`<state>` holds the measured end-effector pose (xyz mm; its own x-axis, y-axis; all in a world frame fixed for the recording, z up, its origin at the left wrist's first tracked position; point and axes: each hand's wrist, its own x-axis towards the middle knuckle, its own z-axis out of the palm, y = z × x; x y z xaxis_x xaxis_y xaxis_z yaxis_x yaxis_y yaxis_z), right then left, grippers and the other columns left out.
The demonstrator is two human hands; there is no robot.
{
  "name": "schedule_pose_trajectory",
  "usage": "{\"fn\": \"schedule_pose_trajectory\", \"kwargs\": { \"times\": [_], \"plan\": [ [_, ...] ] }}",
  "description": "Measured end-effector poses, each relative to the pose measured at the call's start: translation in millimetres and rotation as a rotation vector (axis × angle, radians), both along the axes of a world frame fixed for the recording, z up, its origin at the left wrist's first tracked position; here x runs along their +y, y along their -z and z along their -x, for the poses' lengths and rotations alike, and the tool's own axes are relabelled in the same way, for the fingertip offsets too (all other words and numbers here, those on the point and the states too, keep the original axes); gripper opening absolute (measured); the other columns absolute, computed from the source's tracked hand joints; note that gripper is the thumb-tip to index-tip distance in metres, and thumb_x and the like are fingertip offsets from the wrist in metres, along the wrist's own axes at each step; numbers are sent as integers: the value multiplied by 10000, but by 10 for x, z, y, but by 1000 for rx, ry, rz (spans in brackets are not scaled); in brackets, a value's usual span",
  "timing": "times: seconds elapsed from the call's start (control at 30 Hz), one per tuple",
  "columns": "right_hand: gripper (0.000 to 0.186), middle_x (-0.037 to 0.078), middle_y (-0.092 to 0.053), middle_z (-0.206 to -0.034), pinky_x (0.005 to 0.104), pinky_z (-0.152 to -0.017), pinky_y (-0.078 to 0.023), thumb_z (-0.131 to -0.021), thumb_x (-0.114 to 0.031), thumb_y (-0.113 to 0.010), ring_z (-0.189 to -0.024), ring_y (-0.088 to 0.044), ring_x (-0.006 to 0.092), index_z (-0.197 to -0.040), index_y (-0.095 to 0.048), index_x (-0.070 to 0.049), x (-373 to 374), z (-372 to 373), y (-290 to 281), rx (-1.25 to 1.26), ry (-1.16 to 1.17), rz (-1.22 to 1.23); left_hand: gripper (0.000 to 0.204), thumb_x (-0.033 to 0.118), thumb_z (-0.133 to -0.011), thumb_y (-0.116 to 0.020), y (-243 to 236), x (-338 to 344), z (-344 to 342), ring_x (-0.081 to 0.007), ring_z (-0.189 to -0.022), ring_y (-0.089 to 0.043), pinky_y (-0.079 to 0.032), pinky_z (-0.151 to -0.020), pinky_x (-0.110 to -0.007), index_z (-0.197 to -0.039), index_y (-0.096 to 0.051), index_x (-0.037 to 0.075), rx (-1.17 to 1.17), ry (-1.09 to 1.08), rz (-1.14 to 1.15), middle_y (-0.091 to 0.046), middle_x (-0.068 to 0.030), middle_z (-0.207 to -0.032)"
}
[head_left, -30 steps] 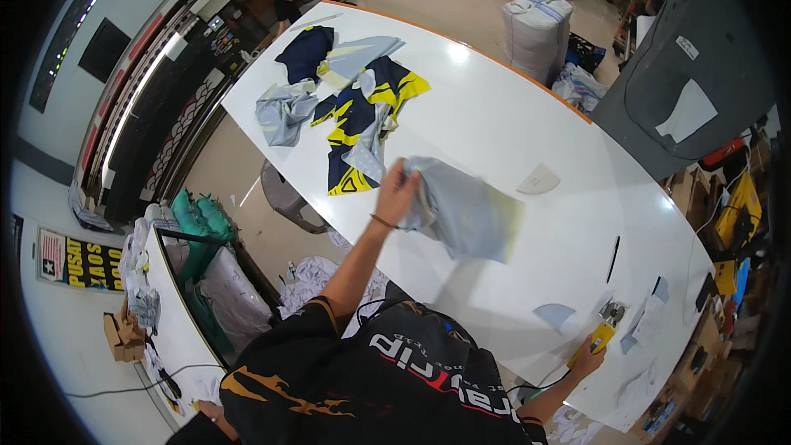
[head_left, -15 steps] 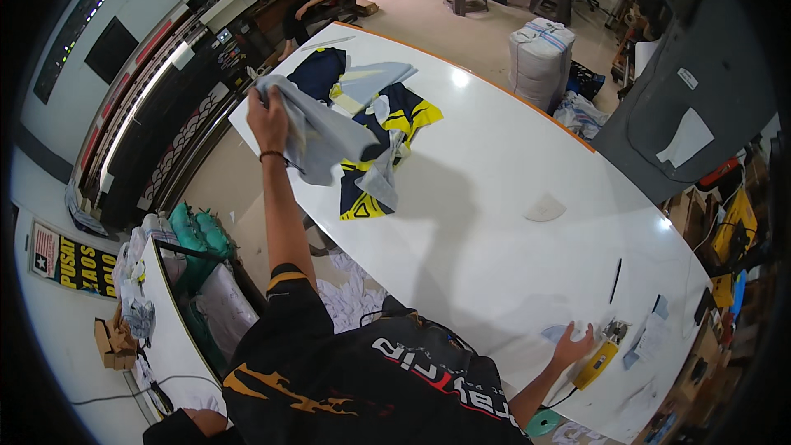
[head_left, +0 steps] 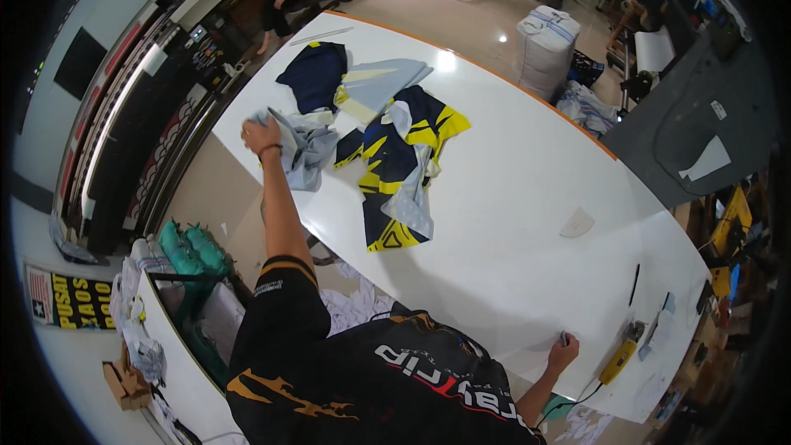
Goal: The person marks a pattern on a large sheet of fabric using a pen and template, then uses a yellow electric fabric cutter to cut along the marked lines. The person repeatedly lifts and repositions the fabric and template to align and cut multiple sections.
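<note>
Head view: left hand (head_left: 262, 136) on crumpled grey cloth (head_left: 310, 148), grip unclear; right hand (head_left: 563, 353) clenched round a small grey piece (head_left: 563, 336).

The glossy white rectangular tabletop (head_left: 511, 198) is edged orange. On it, flat navy fabric pieces (head_left: 399, 166) carry jagged yellow streaks; crumpled cloth (head_left: 309, 151) at its left is pale grey-blue.

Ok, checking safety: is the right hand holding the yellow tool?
No, the yellow tool lies on the table, apart from the right hand.
</note>
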<state>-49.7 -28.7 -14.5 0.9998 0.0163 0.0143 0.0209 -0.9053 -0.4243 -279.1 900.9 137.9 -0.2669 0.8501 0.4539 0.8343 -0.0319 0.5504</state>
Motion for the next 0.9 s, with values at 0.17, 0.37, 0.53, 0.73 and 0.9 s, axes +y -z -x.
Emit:
{"fn": "schedule_pose_trajectory", "kwargs": {
  "times": [0.17,0.37,0.53,0.73,0.9],
  "plan": [
    [221,146,-747,-855,383,-744,-582,-747,-5,-737,-800,-732,270,-963,-743,44,102,608,-349,310,44,-120,440,257,-843,-809,1209,-670,-615,-386,-1031,-657,-527,-922,-463,-1180,-670,10,-50,617,-16,-690,-209,-1124],
    [262,139,-777,-808,377,-708,-594,-745,-186,-852,-720,-753,258,-929,-795,-8,-96,1017,-503,763,135,194,428,365,-853,-826,1043,-2129,-1525,-306,-944,-713,-570,-838,-398,-1078,-729,14,-165,920,332,-719,-141,-1026],
    [315,149,-791,-979,398,-867,-589,-725,-252,-858,-932,-760,275,-965,-810,-54,-108,831,-495,871,78,370,392,390,-870,-781,985,-2304,-2096,-346,-991,-707,-570,-847,-444,-1003,-721,26,-69,815,276,-699,-138,-935],
    [383,172,-737,-993,383,-782,-584,-851,-220,-802,-891,-727,274,-1159,-704,-15,1046,286,-892,465,-107,-143,350,362,-935,-701,1330,-1528,-2497,-379,-944,-723,-547,-784,-502,-1001,-651,22,42,620,530,-729,-179,-916],
    [356,166,-741,-1042,371,-755,-581,-890,-203,-781,-897,-734,270,-1183,-698,-18,1841,-84,-959,347,-298,-329,239,249,-1061,-576,694,-1612,-2434,-233,-784,-640,-493,-700,-358,-966,-600,31,-627,841,117,-645,-94,-831]
  ]
}}
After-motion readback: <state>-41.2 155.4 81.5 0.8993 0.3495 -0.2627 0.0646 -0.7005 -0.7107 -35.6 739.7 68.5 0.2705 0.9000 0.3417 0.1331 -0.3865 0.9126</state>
